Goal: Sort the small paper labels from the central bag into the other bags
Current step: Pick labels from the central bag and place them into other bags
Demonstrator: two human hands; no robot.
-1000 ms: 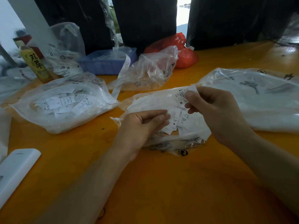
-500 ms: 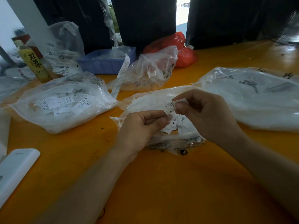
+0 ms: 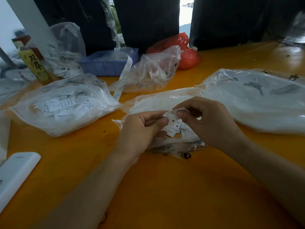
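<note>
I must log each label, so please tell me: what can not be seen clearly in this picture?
Head view only:
- Fine print on the label: too small.
- Left hand palm: faces away.
- White bar: cut by left edge.
- Right bag contents: blurred by plastic.

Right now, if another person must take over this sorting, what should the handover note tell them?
Left hand: its grip pinches a small stack of white paper labels, letter M visible.
Right hand: thumb and finger pinch one white label at the top of that stack.
Both hands are over the central clear plastic bag, which holds more labels.
Done: the clear bag on the left already holds many labels.
The large clear bag on the right has white contents, unclear.
Left: place the held labels, then continue with the central bag.
</note>
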